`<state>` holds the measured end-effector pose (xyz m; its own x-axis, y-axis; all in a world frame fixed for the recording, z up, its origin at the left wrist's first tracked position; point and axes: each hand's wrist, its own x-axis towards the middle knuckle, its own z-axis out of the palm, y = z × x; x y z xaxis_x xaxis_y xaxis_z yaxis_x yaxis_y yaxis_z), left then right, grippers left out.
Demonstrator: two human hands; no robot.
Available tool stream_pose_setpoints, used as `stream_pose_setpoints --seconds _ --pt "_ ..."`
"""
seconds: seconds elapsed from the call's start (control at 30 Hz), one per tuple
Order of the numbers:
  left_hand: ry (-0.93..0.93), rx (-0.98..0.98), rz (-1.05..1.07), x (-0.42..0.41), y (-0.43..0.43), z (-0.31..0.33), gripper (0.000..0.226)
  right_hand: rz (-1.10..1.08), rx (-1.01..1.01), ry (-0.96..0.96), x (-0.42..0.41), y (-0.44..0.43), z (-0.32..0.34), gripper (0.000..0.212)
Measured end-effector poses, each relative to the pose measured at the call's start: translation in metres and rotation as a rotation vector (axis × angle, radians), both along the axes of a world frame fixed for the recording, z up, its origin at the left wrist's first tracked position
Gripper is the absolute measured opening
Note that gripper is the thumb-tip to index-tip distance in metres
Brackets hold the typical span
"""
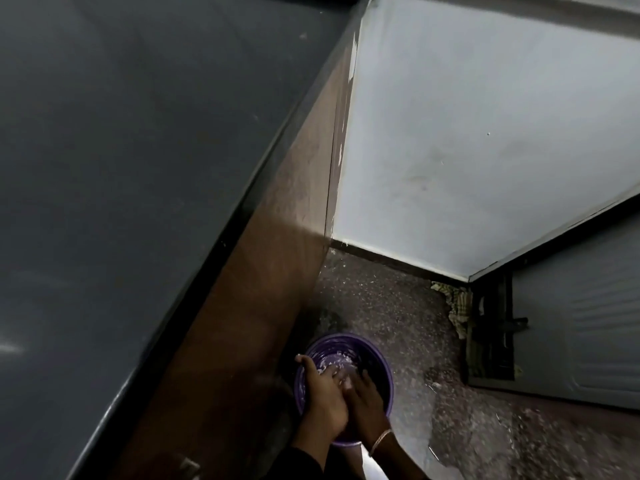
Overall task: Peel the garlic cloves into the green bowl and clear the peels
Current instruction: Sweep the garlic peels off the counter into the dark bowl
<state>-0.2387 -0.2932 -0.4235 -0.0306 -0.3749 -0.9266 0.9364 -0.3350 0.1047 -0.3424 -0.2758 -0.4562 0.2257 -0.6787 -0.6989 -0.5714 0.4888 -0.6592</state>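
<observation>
— Well, how far along would you say this is?

— Late, I'd judge. Both hands are down in a purple bowl on the floor, just beside the brown cabinet front under the table. Pale papery scraps cling to its inside, and they look like garlic peels.

— So the peeling's finished?

— Can't swear to it. There's no green bowl or clove in view, so I can't check what went in. What shows is the clearing-up end.

— And the hands?

— Close together, touching. The left hand has its thumb out on the rim and its fingers stretched fairly straight over the scraps, lying across the other's fingertips. The right hand, with a bracelet on the wrist, reaches in beside it. Its fingertips are covered, so I cannot tell whether it pinches anything.

— What's left?

— Probably getting the last scraps off. Some pale bits on the speckled floor might be peel too, but they're too small to tell.
</observation>
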Motion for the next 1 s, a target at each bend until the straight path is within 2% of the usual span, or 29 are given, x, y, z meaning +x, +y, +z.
stream_pose_setpoints --seconds 0.07,0.13,0.23,0.33,0.43,0.6,0.67,0.8,0.87,0.93,1.0 --pt "-0.016 0.010 -0.072 -0.001 0.000 0.004 0.076 0.037 -0.076 0.031 -0.004 -0.012 -0.002 0.045" --pt "-0.035 0.008 -0.198 -0.011 0.001 0.005 0.053 0.094 -0.199 0.069 -0.003 -0.016 0.001 0.035" --pt "-0.132 0.063 -0.287 -0.023 0.000 0.005 0.033 0.146 -0.327 0.204 -0.005 -0.017 -0.001 0.043" --pt "-0.209 0.102 -0.204 -0.020 -0.002 0.001 0.031 0.057 -0.337 0.137 -0.002 -0.027 0.015 0.019" --pt "-0.290 0.126 -0.178 -0.018 0.003 0.006 0.029 -0.171 -0.294 0.085 -0.007 -0.037 0.024 0.031" --pt "-0.434 0.142 -0.190 -0.019 0.007 0.003 0.028 -0.006 -0.264 0.016 -0.006 -0.028 0.024 0.029" --pt "-0.533 0.139 -0.267 -0.018 0.007 -0.003 0.024 -0.035 -0.218 0.029 -0.007 -0.026 0.019 0.028" --pt "-0.608 0.068 -0.400 -0.015 0.018 -0.006 0.021 -0.364 -0.006 -0.033 -0.013 -0.032 0.011 0.020" --pt "-0.681 0.069 -0.529 -0.012 0.025 -0.010 0.032 -0.456 0.088 -0.044 -0.018 -0.033 0.008 0.018" --pt "-0.686 0.091 -0.562 -0.009 0.027 -0.010 0.032 -0.468 0.099 -0.079 -0.020 -0.031 0.007 0.024" --pt "-0.627 0.141 -0.489 -0.005 0.023 -0.004 0.028 -0.421 0.061 -0.061 -0.018 -0.030 0.007 0.035"
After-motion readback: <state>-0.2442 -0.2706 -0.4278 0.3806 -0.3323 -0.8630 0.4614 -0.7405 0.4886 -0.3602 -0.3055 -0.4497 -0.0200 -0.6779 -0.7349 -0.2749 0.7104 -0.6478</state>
